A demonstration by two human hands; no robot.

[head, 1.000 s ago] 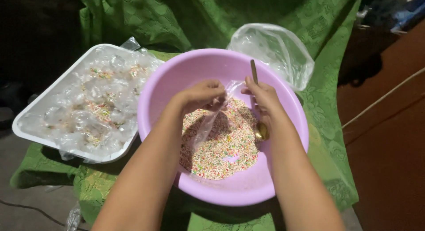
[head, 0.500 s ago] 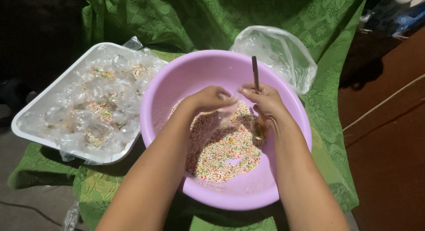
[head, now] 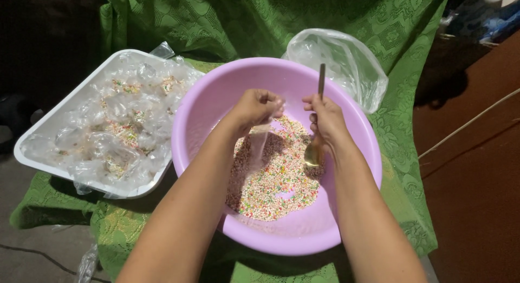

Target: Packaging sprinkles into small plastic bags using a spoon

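Observation:
A large pink basin (head: 216, 93) sits on a green cloth and holds a heap of small multicoloured beads (head: 276, 185). My left hand (head: 254, 107) is over the basin, closed on the top of a small clear plastic bag (head: 259, 145) that hangs down toward the beads. My right hand (head: 325, 120) is beside it, gripping a golden spoon (head: 314, 153) whose handle points up and whose bowl hangs just above the beads. The two hands are close together, nearly touching.
A white tray (head: 32, 147) at the left is filled with several small clear bags of beads. A bundle of clear plastic bags (head: 346, 63) lies behind the basin at the right. Green lace cloth (head: 401, 169) covers the table; a brown floor lies to the right.
Both hands have risen from the beads. The small bag now hangs more upright from my left hand, and the spoon has lifted with my right hand.

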